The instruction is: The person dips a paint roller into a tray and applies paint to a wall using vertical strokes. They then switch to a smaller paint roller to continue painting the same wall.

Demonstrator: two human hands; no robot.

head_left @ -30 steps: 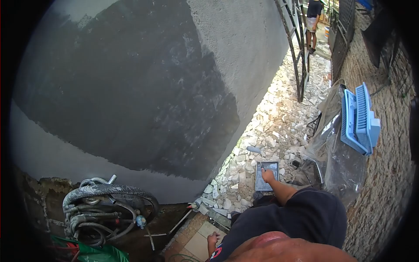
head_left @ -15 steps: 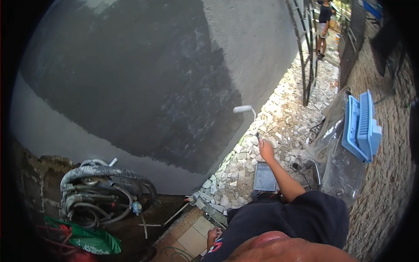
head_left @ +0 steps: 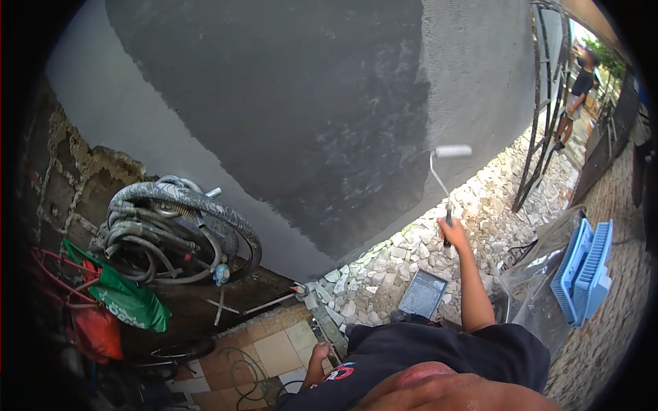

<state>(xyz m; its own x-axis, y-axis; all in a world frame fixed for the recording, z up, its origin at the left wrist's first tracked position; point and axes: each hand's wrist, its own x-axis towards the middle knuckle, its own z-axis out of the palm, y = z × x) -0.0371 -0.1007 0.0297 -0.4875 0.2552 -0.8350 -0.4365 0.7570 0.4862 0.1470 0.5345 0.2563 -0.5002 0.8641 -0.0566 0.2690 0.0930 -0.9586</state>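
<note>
My right hand (head_left: 454, 234) is wrapped round the dark handle of a paint roller (head_left: 453, 151), whose white sleeve is held up in front of the grey wall (head_left: 480, 82). A large darker patch (head_left: 308, 103) covers much of that wall. My left hand (head_left: 321, 352) hangs low beside my body with its fingers curled; whether it holds anything is too small to make out. Below my right forearm, a paint tray (head_left: 423, 294) lies tilted on the white rubble.
Coiled hoses (head_left: 171, 226) and a green bag (head_left: 130, 294) are at the left. White rubble (head_left: 384, 274) runs along the wall's foot. Blue plastic baskets (head_left: 582, 274) are at the right. A person (head_left: 581, 89) stands beyond a metal frame (head_left: 538, 137).
The view has turned, shifting the scene. My right hand and the roller have moved right across the view, and the roller's sleeve now points to the right. My left arm shows more.
</note>
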